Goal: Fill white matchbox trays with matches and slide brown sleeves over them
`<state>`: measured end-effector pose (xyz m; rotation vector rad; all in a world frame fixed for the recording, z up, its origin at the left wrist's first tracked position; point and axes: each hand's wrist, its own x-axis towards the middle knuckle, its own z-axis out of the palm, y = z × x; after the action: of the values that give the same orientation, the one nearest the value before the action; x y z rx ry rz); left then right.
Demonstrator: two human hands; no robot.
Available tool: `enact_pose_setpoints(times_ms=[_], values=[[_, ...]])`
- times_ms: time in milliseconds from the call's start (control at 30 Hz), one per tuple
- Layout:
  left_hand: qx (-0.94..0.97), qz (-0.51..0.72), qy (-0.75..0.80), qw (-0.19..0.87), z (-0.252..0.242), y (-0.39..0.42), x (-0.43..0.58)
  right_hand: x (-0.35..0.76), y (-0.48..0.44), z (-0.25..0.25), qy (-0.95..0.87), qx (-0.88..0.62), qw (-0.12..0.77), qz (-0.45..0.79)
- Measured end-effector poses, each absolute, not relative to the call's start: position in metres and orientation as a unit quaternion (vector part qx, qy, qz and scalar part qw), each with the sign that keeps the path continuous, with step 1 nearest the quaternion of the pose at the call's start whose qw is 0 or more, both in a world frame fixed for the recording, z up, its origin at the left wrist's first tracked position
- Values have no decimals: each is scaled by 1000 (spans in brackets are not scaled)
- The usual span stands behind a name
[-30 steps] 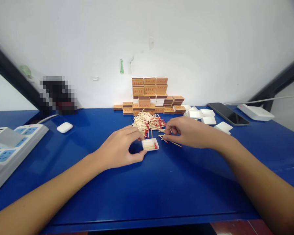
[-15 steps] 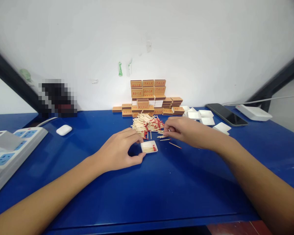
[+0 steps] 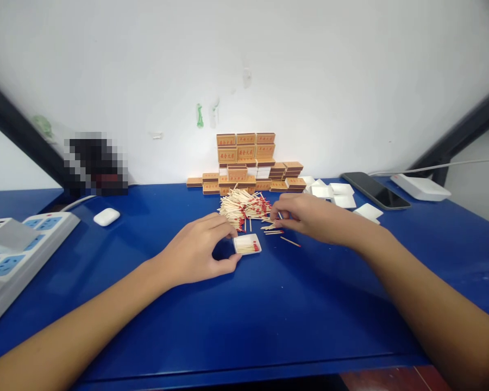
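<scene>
My left hand (image 3: 198,247) grips a small white matchbox tray (image 3: 245,239) by its left end, thumb at the near side and fingers at the far side. Inside the tray lie several red-headed matches along the near wall. My right hand (image 3: 309,214) is closed in a pinch at the right edge of a heap of matches (image 3: 242,205). Its fingertips are on matches there; how many they hold is hidden. One loose match (image 3: 290,241) lies below this hand, and a few more lie between it and the tray.
Behind the heap, orange matchboxes (image 3: 246,152) are stacked against the wall. White empty trays (image 3: 342,201) lie to the right, near a phone (image 3: 375,190) and a white box (image 3: 421,187). On the left are a white earbud case (image 3: 106,217) and a power strip (image 3: 28,260). The tabletop (image 3: 244,326) is blue.
My right hand stays at the heap's edge with its fingers shifting slightly. A match just below its fingertips now lies beside another one. My left hand and the tray keep their place.
</scene>
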<state>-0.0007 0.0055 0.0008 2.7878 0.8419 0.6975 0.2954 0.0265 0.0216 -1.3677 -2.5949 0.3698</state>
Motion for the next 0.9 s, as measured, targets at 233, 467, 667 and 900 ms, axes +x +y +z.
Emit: enact_pose_setpoints(times_ms=[233,467,667,900], values=[[929,232,278,70,2,5,-1,295,30,14,-872,-464,70,136],[930,232,279,65,2,5,-1,292,26,17,-861,-483,66,146],[930,235,274,68,1,6,1,286,23,19,-868,-461,99,153],[929,231,280,66,2,6,-1,288,22,24,-865,-477,79,133]])
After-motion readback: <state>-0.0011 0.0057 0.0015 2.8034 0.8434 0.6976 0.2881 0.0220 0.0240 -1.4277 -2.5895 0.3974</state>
